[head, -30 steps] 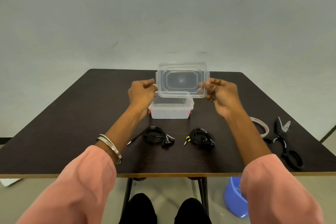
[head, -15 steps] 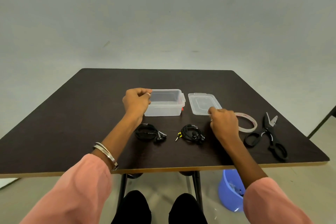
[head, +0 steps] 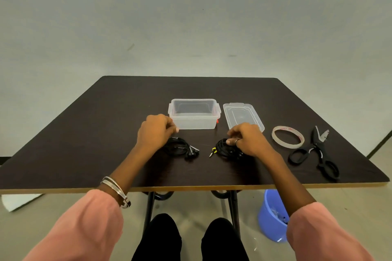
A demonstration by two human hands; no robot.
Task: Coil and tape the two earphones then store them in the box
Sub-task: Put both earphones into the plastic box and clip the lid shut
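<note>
Earphones are sitting as two black bundles near the front of the counter. The left earphone bundle is lying just at 4 o'clock of the left hand, and the right earphone bundle is getting pinched by the right hand, fingers curled onto its top edge. The left grip is looking curled too, but I'm not able to tell if it's actually holding cable or just hovering over it.

Handling-wise, I'm guessing these are super light and floppy, thin springy cable wanting to uncoil the second you're letting go. Grabbing across the whole loop is probably safer than tugging a bud or the plug. The box is sitting open at 12 o'clock of the bundles, lid beside it at 3, then tape roll and scissors further right.
</note>
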